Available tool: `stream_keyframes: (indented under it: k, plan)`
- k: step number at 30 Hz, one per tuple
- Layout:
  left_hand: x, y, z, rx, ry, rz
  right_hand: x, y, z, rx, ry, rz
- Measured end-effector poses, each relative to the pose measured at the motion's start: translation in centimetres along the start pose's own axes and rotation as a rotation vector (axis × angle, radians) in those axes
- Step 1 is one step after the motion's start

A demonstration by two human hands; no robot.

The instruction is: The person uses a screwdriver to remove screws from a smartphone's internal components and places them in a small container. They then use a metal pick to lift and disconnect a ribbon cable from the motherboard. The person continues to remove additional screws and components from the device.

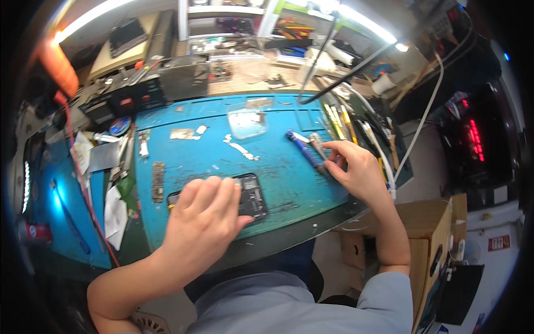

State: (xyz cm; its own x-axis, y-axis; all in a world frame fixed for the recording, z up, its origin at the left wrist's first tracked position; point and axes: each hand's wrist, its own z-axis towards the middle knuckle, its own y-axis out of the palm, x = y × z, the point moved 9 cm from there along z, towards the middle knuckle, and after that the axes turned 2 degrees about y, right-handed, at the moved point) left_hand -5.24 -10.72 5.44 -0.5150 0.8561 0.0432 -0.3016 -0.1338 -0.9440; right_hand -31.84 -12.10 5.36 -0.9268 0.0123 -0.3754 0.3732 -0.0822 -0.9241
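Observation:
A dark phone (253, 197) with its inner parts exposed lies on the blue work mat (289, 186). My left hand (203, 214) is curved over its middle, fingers together, the thumb by the near edge; the fingertips' contact is partly hidden. At the mat's right side, my right hand (353, 164) has thumb and index finger at a slim grey and reddish pen-like tool (317, 143); its exact kind is too blurred to tell. Just left of that tool lies a blue-handled tool (303, 150), near the right fingertips.
A clear plastic box (247, 123) with small parts stands toward the back. Small white pieces (241, 148) and a narrow board (158, 182) lie on the mat. Several tools (336, 121) lean at the right, beside a white cable (425, 114). Boxy black equipment (128, 100) stands back left.

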Motion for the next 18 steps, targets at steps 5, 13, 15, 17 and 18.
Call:
stream_keyframes:
  k: [5,13,15,17,18]
  plan:
    - [0.1,0.4,-0.4,-0.015,0.006,0.003,-1.6,-1.5,0.1,0.273,-0.119,-0.287]
    - [0.2,0.8,-1.0,-0.051,0.008,0.026,-11.6,-0.4,1.1,0.252,-0.378,0.734]
    - [0.2,0.8,-0.9,-0.025,0.013,0.01,-13.6,1.1,2.4,0.213,-0.42,0.747]
    - [0.1,0.5,-1.0,0.014,0.001,0.003,-15.0,2.4,4.3,0.193,-0.474,0.691]
    - [0.0,0.5,-1.0,0.022,0.002,0.0,-15.4,2.6,5.1,0.185,-0.496,0.621]
